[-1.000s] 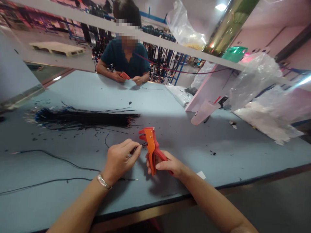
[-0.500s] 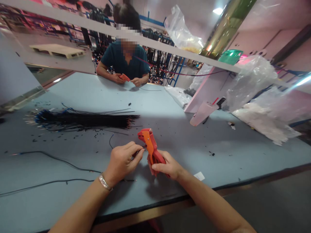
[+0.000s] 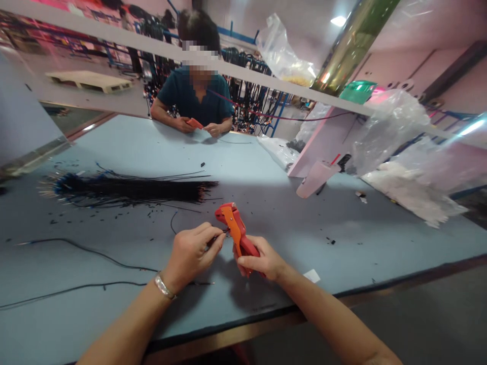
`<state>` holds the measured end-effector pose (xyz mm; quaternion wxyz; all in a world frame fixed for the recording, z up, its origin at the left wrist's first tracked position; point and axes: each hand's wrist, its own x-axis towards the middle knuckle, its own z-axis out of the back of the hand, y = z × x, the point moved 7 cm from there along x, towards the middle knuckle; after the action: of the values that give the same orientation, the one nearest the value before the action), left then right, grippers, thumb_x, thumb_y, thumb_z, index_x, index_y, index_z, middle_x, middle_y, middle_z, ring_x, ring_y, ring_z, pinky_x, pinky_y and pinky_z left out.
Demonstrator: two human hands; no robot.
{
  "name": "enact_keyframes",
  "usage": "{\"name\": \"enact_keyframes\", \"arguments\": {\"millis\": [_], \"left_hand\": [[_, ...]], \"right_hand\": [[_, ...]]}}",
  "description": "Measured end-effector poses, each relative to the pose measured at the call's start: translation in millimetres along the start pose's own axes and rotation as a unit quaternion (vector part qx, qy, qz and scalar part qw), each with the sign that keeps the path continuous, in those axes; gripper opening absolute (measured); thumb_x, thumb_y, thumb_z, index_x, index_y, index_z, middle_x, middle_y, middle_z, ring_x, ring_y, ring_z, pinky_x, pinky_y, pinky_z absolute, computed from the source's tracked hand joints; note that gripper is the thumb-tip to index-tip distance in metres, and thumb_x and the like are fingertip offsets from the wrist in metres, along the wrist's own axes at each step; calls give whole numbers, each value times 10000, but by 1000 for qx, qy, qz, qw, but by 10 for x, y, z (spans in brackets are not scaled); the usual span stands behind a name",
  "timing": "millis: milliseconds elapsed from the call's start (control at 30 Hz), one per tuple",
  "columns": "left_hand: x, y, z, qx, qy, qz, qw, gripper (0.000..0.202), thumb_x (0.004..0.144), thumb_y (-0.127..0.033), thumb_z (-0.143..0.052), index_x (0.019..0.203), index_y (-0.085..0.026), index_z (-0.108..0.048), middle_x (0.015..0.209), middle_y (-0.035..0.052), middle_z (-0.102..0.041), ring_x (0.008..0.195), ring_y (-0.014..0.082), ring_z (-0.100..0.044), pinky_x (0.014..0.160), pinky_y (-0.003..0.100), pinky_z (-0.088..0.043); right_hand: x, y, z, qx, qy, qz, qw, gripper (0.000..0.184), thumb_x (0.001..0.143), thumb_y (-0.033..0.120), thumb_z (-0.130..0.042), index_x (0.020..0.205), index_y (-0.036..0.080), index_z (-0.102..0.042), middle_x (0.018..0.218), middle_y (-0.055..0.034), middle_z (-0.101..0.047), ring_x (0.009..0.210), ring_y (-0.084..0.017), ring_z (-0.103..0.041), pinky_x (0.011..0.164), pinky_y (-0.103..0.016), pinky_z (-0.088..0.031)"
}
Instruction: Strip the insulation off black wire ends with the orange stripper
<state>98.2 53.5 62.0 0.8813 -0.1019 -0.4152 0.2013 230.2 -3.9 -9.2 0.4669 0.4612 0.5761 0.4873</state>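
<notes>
My right hand (image 3: 262,258) is wrapped round the handles of a red and orange wire stripper (image 3: 235,228), its head tilted up to the left. Close beside the tool, my left hand (image 3: 198,248) pinches a thin black wire (image 3: 224,231) whose end meets the stripper below its head; the exact contact is too small to make out. To the left lies a thick bundle of black wires (image 3: 133,189) with blue and bare metal ends. Two loose black wires (image 3: 95,251) stretch over the table left of my left hand, one passing under my wrist.
Across the table (image 3: 274,213) sits a person (image 3: 194,96) holding an orange tool. A translucent holder (image 3: 315,178) with pens leans near a white panel (image 3: 323,134). Plastic bags (image 3: 411,187) lie at the right. Black scraps dot the surface, and a white label (image 3: 312,276) lies near the front edge.
The stripper's handles look slightly closer together in my right hand. My left hand stays in place with the wire, and the view shifts very slightly.
</notes>
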Motion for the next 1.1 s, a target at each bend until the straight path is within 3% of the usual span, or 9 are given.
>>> {"name": "enact_keyframes", "arguments": {"millis": [533, 1100], "left_hand": [[8, 14, -10, 10, 0, 10, 1000, 201, 888, -220, -522, 741, -174, -651, 575, -41, -542, 473, 57, -465, 494, 185, -351], [-32, 118, -130, 1, 24, 66, 998, 226, 904, -244, -509, 734, -175, -641, 636, -18, -628, 552, 85, -562, 552, 203, -373]], "right_hand": [[-2, -37, 32, -6, -10, -17, 1000, 258, 704, 325, -688, 825, 142, -553, 554, 25, -564, 440, -107, -524, 405, -201, -397], [93, -83, 44, 64, -24, -31, 997, 123, 649, 190, -627, 737, 137, -560, 509, 22, -551, 401, -102, -497, 371, -190, -388]]}}
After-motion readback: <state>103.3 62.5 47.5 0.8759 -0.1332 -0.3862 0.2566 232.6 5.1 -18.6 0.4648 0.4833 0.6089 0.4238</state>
